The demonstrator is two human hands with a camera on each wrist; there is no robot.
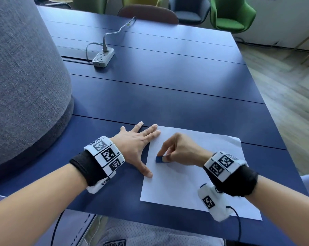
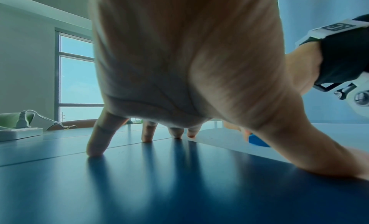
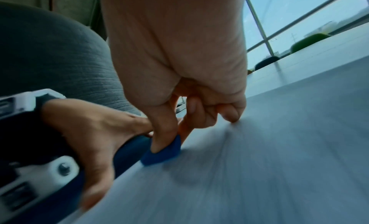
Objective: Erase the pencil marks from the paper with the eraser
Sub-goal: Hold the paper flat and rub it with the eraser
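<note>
A white sheet of paper (image 1: 191, 174) lies on the blue table (image 1: 167, 86) in front of me. My right hand (image 1: 175, 150) pinches a small blue eraser (image 1: 159, 159) between thumb and fingers and presses it on the paper near the sheet's left edge. In the right wrist view the eraser (image 3: 162, 153) sits under the thumb tip, against the blurred paper (image 3: 259, 172). My left hand (image 1: 139, 148) lies spread flat, with fingertips and thumb on the paper's left edge. The left wrist view shows its fingers (image 2: 99, 136) standing on the table and the eraser (image 2: 257, 141) behind the thumb. No pencil marks are discernible.
A white power strip (image 1: 103, 57) with a plugged cable lies at the far left of the table. A large grey upholstered shape (image 1: 22, 77) rises at the left. Chairs (image 1: 231, 13) stand beyond the far edge. Wood floor lies to the right.
</note>
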